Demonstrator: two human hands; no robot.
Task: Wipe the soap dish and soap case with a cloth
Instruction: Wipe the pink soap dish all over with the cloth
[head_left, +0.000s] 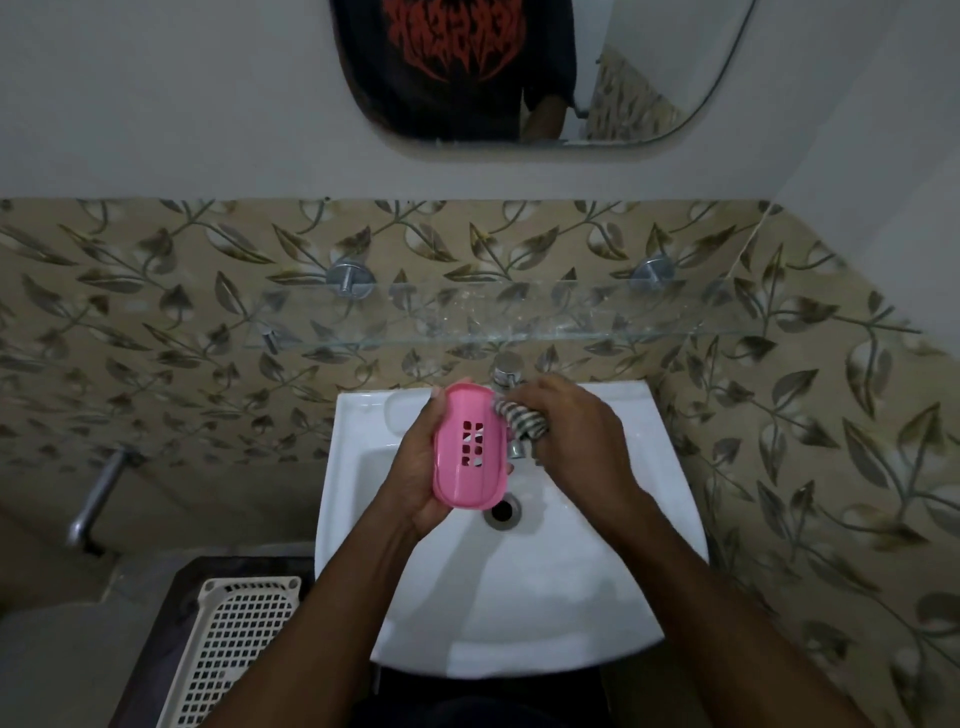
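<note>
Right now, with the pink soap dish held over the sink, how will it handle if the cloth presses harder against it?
The soap dish looks like thin moulded plastic with drain slots, so it is probably light and fairly stiff. Its glossy surface may be slippery. The left hand cups it from one side only, so a harder push from the cloth in the right hand could twist it loose.

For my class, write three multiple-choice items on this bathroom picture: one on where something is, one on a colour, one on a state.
1. Where is the soap dish?
A. on the glass shelf
B. held above the sink
C. in the basket

2. What colour is the soap dish?
A. pink
B. blue
C. green

3. What is the right hand doing?
A. hanging empty
B. turning the tap
C. gripping a striped cloth

Key: 1 B, the left hand holds it over the white sink. 2 A, its plastic is plainly pink. 3 C, the cloth is bunched in its fingers against the dish's edge.
</note>
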